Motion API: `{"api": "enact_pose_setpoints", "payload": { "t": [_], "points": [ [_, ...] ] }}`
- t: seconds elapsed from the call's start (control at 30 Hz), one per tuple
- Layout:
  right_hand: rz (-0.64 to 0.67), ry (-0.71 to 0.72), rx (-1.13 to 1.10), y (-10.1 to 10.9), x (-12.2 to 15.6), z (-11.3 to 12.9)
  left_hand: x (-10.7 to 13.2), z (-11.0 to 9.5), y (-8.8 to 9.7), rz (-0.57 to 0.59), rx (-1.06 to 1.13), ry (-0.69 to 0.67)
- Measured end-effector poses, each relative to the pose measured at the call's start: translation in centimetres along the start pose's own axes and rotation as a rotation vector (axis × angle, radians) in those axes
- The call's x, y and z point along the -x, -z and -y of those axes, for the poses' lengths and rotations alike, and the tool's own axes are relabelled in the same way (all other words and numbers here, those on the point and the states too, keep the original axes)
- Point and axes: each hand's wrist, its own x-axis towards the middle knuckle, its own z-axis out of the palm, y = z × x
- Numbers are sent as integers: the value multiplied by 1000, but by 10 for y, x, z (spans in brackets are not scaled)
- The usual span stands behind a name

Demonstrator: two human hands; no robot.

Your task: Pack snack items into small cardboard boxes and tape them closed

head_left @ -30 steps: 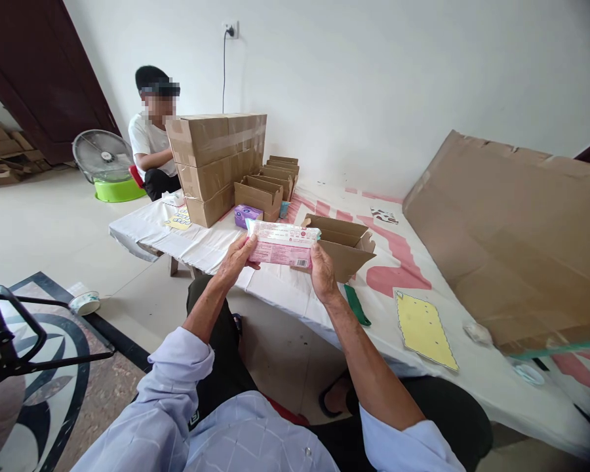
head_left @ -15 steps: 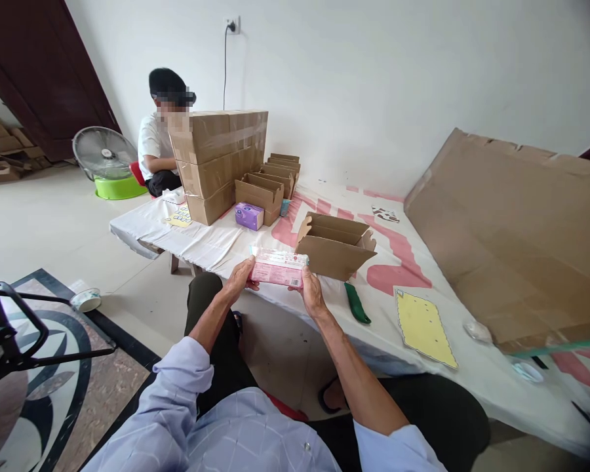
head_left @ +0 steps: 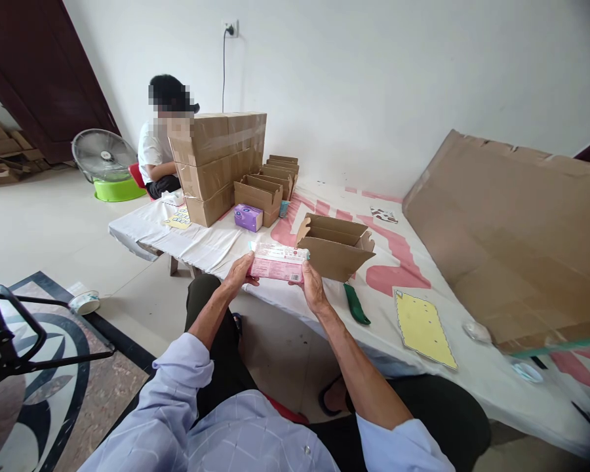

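Between my hands is a pink and white soft packet (head_left: 278, 262) with printed text and a barcode; it looks like a pack of wipes. My left hand (head_left: 239, 272) grips its left end and my right hand (head_left: 313, 286) its right end, thumbs on top. The packet is above the table's near edge. Just behind it to the right stands an open cardboard box (head_left: 335, 252), with its inside mostly hidden. A dark green curved object (head_left: 356, 303) lies on the cloth in front of that box, near my right wrist.
Taped cartons (head_left: 216, 167) are stacked at the left, with open boxes (head_left: 259, 196) and a purple tissue pack (head_left: 248, 217) beside them. A yellow sheet (head_left: 425, 329) lies at right, near a big cardboard panel (head_left: 511, 236). Another person (head_left: 155, 151) sits behind the cartons.
The packet has tilted slightly and risen a little in my hands, both still gripping its ends. The other person's head has shifted slightly.
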Motion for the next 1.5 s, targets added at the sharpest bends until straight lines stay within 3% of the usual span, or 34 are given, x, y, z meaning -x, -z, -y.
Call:
{"api": "enact_pose_setpoints", "payload": {
  "t": [0.33,0.63,1.13,1.3,1.5],
  "points": [
    [-25,138,58,1,-13,30,-4,-24,-2,33,5,-95],
    [-27,216,110,0,-14,53,-11,-33,1,41,10,-120],
    [-35,347,137,-11,-83,90,-71,-87,2,65,51,-212],
    [16,308,177,-4,-51,65,-50,-64,13,169,75,-104],
    [94,83,120,14,12,6,-13,-11,27,307,-23,224]
  ]
}}
